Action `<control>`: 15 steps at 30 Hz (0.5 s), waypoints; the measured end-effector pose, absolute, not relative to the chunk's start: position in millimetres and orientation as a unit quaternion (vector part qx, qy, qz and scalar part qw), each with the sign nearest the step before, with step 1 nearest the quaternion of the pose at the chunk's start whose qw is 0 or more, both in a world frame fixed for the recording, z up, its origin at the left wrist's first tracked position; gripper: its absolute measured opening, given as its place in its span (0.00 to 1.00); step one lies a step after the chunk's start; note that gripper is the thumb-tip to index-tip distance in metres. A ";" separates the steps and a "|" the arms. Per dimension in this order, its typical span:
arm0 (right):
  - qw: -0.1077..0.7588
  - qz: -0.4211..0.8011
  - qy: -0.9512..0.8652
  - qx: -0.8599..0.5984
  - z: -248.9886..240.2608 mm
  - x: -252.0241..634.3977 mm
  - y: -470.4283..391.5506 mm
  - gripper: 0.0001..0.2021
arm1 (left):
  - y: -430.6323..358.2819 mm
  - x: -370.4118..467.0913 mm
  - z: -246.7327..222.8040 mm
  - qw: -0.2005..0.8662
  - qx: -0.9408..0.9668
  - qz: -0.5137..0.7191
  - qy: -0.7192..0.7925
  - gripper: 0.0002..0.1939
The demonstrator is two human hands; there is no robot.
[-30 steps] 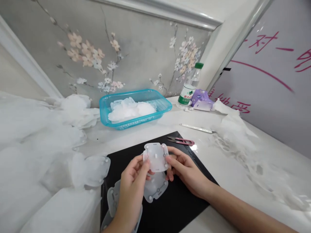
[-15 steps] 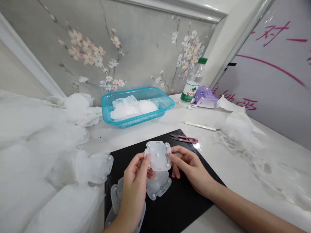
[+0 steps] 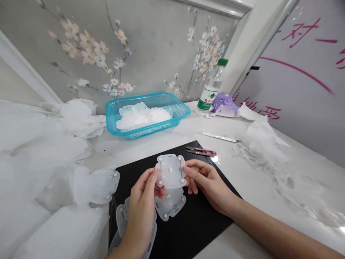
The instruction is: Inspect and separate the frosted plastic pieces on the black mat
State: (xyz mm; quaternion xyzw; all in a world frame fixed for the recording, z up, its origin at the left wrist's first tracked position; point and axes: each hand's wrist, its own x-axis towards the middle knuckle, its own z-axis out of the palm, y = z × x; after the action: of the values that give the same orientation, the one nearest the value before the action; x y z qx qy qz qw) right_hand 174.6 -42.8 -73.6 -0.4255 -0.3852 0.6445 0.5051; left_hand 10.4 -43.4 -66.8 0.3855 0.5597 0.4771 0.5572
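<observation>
A translucent white plate [image 3: 170,172] with small round studs near its corners is held up between my two hands. My left hand [image 3: 144,201] pinches its left edge, and my right hand [image 3: 206,183] grips the right edge between thumb and fingers. Just below it, a similar plate [image 3: 172,207] lies on the black mat [image 3: 194,223]. More such plates [image 3: 122,216] lie at the mat's left side, partly hidden by my left hand and forearm.
Pink-handled snips [image 3: 201,151] lie at the mat's top corner. Behind are a blue basket [image 3: 148,131] of white pieces, a white tool [image 3: 218,137], a bottle [image 3: 211,90] and a purple packet [image 3: 224,104]. White pieces [image 3: 40,162] heap at left; scraps [image 3: 285,180] lie at right.
The view has shifted slightly, so most things appear a little further left and higher. Both hands keep their hold on the plate.
</observation>
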 end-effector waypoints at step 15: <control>0.497 0.660 -0.371 -0.424 -69.5 178.1 -43.4 0.12 | -44.8 10.0 -69.1 0.532 0.411 0.481 0.563 0.17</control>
State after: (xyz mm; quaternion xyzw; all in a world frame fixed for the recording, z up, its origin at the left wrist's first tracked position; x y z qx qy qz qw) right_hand 178.1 -43.4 -69.5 -0.4238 -0.3712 0.6602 0.4967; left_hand 10.0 -44.8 -69.1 0.4106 0.5627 0.4814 0.5321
